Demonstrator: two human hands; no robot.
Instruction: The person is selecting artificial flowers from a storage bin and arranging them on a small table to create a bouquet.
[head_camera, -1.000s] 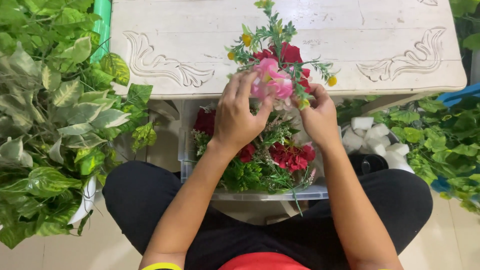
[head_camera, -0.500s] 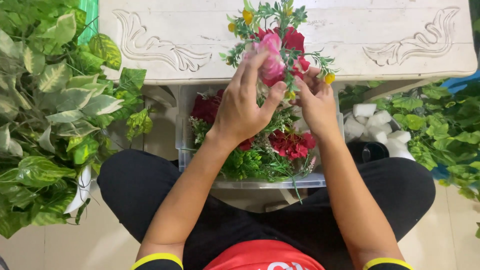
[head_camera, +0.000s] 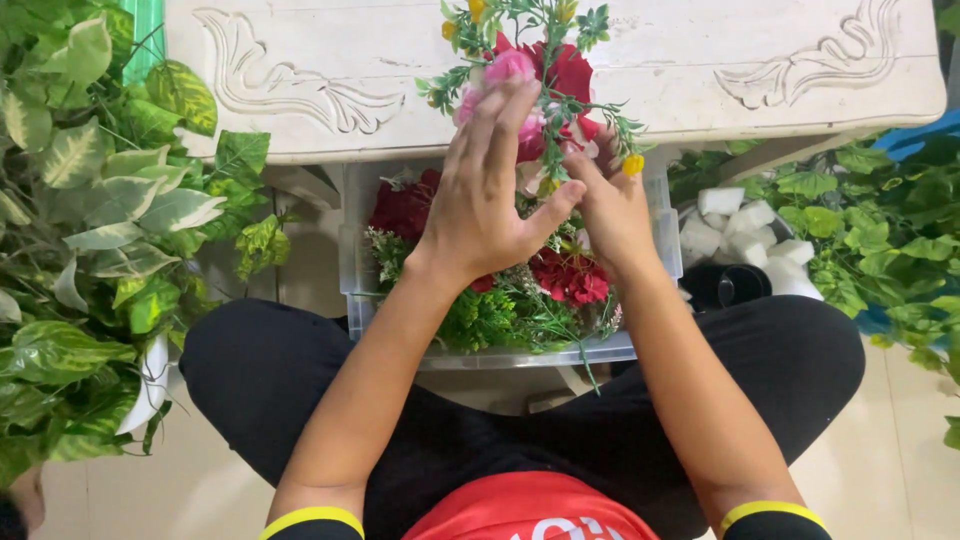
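**Q.** What do the fingers hold, and where does it sit?

**A.** My left hand (head_camera: 490, 205) lies spread and flat, fingers (head_camera: 500, 120) extended against the near side of a small bouquet (head_camera: 545, 75) of red and pink blooms with yellow buds and thin green sprigs. It is released, not closed round anything. My right hand (head_camera: 610, 215) sits just right of the left thumb, low among the stems; it appears pinched on them, though the stems themselves are hidden behind both hands. The bouquet stands upright above my fingertips, in front of the white carved worktop (head_camera: 700, 60).

**Q.** How will the bunch handle?

**A.** I judge it light and springy: the flower heads look soft, the sprigs wiry and apt to splay or snag. The heads would crush or shift under pressure, so the safe hold is low, on the gathered stems beneath my right fingers, with the left palm only steadying the blooms.

**Q.** What lies around the fingers?

**A.** Directly below both wrists, a clear plastic bin (head_camera: 352, 270) of more red flowers and greenery. Right of my right hand, white foam blocks (head_camera: 735, 225); far left of my left hand, a variegated leafy plant (head_camera: 90, 220).
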